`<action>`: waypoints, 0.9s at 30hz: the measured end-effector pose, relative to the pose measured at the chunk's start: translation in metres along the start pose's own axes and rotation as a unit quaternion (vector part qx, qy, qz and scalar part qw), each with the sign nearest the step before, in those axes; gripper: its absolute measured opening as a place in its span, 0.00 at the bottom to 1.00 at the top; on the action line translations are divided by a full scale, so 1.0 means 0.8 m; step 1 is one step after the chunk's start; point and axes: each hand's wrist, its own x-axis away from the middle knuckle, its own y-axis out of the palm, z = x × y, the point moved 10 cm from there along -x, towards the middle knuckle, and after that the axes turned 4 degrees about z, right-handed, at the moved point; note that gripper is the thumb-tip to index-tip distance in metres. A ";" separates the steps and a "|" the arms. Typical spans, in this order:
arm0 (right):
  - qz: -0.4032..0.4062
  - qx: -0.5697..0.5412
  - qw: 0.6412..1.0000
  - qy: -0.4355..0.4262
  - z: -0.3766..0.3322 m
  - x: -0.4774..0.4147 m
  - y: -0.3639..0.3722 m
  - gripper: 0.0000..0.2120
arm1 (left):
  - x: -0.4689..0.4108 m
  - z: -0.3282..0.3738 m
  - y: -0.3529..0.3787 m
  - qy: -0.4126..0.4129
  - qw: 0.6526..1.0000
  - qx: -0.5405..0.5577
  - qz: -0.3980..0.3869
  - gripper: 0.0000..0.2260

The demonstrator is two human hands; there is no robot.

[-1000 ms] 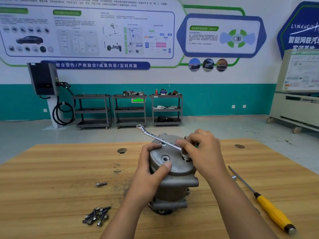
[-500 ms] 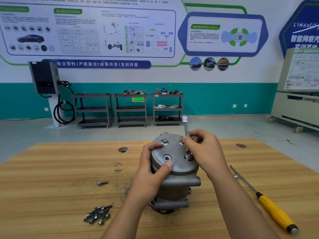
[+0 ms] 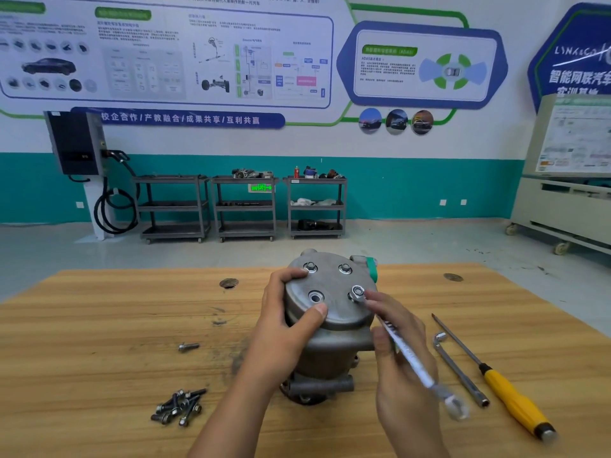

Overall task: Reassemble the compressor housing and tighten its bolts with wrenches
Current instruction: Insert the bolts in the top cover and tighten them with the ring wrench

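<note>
Tightening stage: right hand (image 3: 396,385) gripped silver steel wrench (image 3: 412,357), ring on 4 o'clock hex bolt (image 3: 357,291) of round grey cast-metal compressor housing (image 3: 334,312); left hand (image 3: 284,328) clasped its 9 o'clock edge. Next move probably needed a short, controlled swing.

Looking over a wooden table (image 3: 99,342) with a yellow-handled screwdriver (image 3: 496,380) lying flat near its right edge, tip pointing away. Seeing three grey shelf carts (image 3: 244,206) standing side by side against the teal-banded far wall, with a black charging unit (image 3: 74,143) on a white post just left of them, its cable (image 3: 112,213) hanging in a loop. Noticing printed posters (image 3: 165,57) covering the wall above and a pale cabinet on casters (image 3: 562,206) standing at far right.
</note>
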 end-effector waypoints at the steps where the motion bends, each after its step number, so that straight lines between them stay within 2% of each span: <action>1: -0.036 0.056 0.996 -0.052 -0.008 0.005 0.006 0.17 | 0.000 0.001 0.000 0.003 1.000 0.001 0.000 0.16; 4: -0.090 0.134 0.978 -0.132 -0.023 0.009 0.021 0.17 | -0.002 0.002 0.002 0.014 1.000 0.010 -0.011 0.16; 9: -0.074 0.161 0.972 -0.154 -0.048 -0.031 0.037 0.12 | -0.003 0.007 0.000 0.049 0.999 0.007 -0.008 0.16; 12: -0.097 0.250 0.950 -0.158 -0.050 -0.059 0.061 0.08 | -0.002 0.004 0.004 0.032 0.999 -0.008 -0.013 0.17; 15: -0.117 0.329 0.933 -0.090 -0.026 -0.090 0.076 0.07 | -0.002 0.000 0.005 0.009 1.000 -0.003 -0.013 0.18; 18: -0.126 0.337 0.931 0.057 0.024 -0.112 0.064 0.08 | 0.000 0.001 0.005 0.005 1.000 -0.004 -0.016 0.18; 21: -0.121 0.233 0.946 0.193 0.068 -0.109 0.050 0.02 | -0.001 0.001 0.004 0.002 1.000 -0.009 -0.018 0.18; 22: -0.102 0.171 0.952 0.233 0.078 -0.103 0.045 0.04 | -0.001 0.000 0.004 0.001 1.000 -0.009 -0.018 0.18; 25: 0.002 -0.046 0.953 0.300 0.092 -0.084 0.032 0.09 | -0.002 -0.001 0.005 -0.006 1.000 -0.007 -0.023 0.19; 27: 0.090 -0.180 0.925 0.321 0.093 -0.068 0.020 0.08 | -0.002 -0.001 0.006 -0.010 1.000 -0.008 -0.024 0.19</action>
